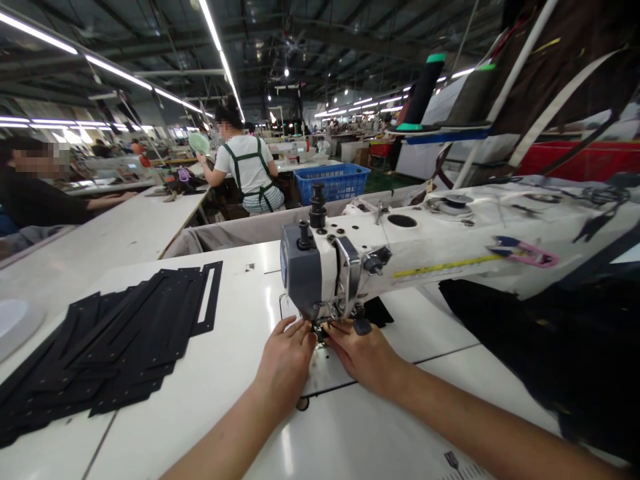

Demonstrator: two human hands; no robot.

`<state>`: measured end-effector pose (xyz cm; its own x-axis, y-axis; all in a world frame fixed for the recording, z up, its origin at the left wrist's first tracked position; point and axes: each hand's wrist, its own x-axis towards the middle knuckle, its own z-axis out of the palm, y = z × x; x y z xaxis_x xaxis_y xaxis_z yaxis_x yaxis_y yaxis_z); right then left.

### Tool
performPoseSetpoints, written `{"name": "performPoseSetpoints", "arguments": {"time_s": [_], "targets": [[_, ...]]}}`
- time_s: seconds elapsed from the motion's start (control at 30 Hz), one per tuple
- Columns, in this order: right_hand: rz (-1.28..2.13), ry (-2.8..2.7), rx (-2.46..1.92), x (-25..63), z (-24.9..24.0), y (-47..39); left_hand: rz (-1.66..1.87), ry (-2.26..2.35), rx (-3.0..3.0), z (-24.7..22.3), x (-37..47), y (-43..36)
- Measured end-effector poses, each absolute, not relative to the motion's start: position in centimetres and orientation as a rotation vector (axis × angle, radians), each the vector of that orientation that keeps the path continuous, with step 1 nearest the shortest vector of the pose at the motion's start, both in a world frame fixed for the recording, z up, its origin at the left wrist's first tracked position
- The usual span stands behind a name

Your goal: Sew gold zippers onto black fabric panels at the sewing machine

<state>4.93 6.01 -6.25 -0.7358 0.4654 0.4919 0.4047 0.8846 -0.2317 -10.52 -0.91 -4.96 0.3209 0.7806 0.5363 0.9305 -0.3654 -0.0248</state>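
Note:
A white and grey sewing machine (320,267) stands before me, its needle area hidden partly by my fingers. My left hand (287,357) is at the left of the presser foot, fingertips pressed together and down. From the right side, my right hand (367,353) reaches under the machine head with its fingers bent and closed beside the foot. What lies between the fingertips is too small and covered to make out. A piece of black material (379,312) shows flat on the table behind my right hand. To the left lies a fanned pile of black cut panels (135,333) with small holes.
Thread snips with pink handles (530,253) and a yellow tape measure (445,265) are on the machine arm. Thread cones (425,93) stand above. Black fabric (540,353) drapes at right. A blue basket (333,181) and two co-workers (250,167) are beyond the table.

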Motion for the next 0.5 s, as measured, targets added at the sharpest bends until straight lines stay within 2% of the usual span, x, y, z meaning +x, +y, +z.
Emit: {"name": "performPoseSetpoints", "arguments": {"time_s": [0.2,0.4,0.5], "targets": [[0.334,-2.496,-0.536,6.4,-5.3,7.4,-0.653,-1.549,-2.249,-4.9,-10.9,-1.0],[-0.066,-2.642,-0.865,10.8,-3.4,7.7,-0.648,-1.566,-2.258,-3.2,-8.9,-3.5],[0.030,-2.703,-0.839,12.1,-3.8,3.1,-0.629,-1.465,-2.437,-2.9,-6.3,-5.0]]}}
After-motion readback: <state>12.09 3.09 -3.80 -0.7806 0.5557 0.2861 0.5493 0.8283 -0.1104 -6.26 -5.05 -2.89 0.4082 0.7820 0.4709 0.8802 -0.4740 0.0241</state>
